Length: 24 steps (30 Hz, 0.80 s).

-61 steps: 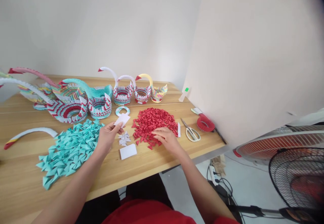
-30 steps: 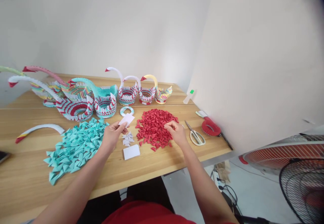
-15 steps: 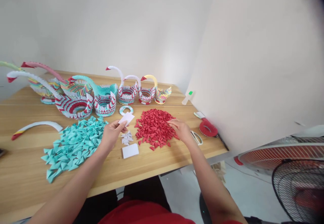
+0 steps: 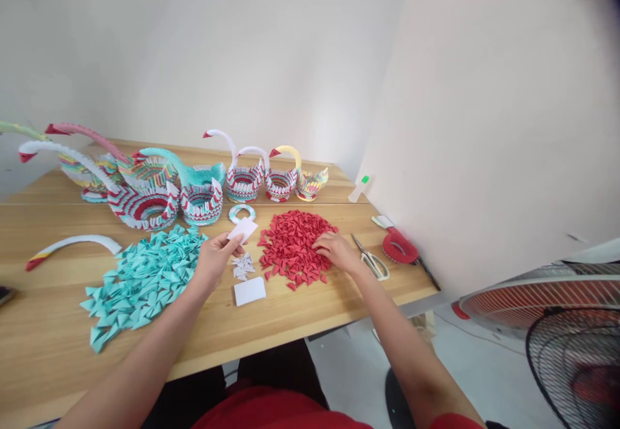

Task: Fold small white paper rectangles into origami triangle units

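My left hand (image 4: 213,262) pinches a small white paper slip (image 4: 243,229) between thumb and fingers, held just above the wooden table (image 4: 290,313). My right hand (image 4: 334,251) rests palm down on the right edge of a pile of red folded paper triangles (image 4: 290,245), fingers curled into the pieces. Whether it grips one I cannot see. Between the hands lie a few white folded triangles (image 4: 243,266) and another white paper slip (image 4: 250,291).
A heap of teal folded triangles (image 4: 140,277) lies to the left. Several paper swans (image 4: 242,180) stand along the back. Scissors (image 4: 371,261), a red paper ring (image 4: 400,248), a glue stick (image 4: 359,188) and a loose white swan neck (image 4: 72,247) lie around. A fan (image 4: 571,345) stands right of the table.
My right hand slid across the red pile, first toward its far right side, then back a little onto its right edge. My left hand kept the white slip almost still.
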### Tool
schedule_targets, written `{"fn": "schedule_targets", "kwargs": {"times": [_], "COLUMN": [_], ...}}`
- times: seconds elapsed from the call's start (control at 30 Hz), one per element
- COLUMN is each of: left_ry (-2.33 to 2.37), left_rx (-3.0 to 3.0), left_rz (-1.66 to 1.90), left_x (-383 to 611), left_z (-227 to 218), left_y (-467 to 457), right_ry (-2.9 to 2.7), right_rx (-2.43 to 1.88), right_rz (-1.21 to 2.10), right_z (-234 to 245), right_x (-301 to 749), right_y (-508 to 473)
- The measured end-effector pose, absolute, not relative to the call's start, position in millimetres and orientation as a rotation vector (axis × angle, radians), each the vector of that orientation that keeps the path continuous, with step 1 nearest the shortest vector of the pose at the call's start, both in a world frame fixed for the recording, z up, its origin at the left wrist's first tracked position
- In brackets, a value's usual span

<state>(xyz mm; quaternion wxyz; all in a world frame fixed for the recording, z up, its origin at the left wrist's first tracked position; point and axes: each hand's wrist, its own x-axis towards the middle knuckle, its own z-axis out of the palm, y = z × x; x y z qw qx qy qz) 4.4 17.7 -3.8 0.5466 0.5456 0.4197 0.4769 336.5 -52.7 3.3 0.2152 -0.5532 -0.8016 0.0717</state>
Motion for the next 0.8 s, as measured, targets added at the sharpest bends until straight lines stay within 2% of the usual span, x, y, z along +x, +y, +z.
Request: {"fn": "schedule_targets", "kwargs": {"times": [0.3,0.47,0.8], "left_ry": [1.006,1.016,1.000], "left_rx": [1.313,1.297,1.281], "left_rz": [1.135,1.126,1.137], "left_x": [5,5,4], "left_z": [-2,0,-1], "left_y": [17,16,16], "right_ry": [-1.837,-1.626,-1.543], "right_rx": [-1.613,-1.576,-1.548], "right_rz": [0.227,0.400,0.491], "right_z": [5,16,30], "right_x": [324,305,278], "right_y": [-60,-71,-83]}}
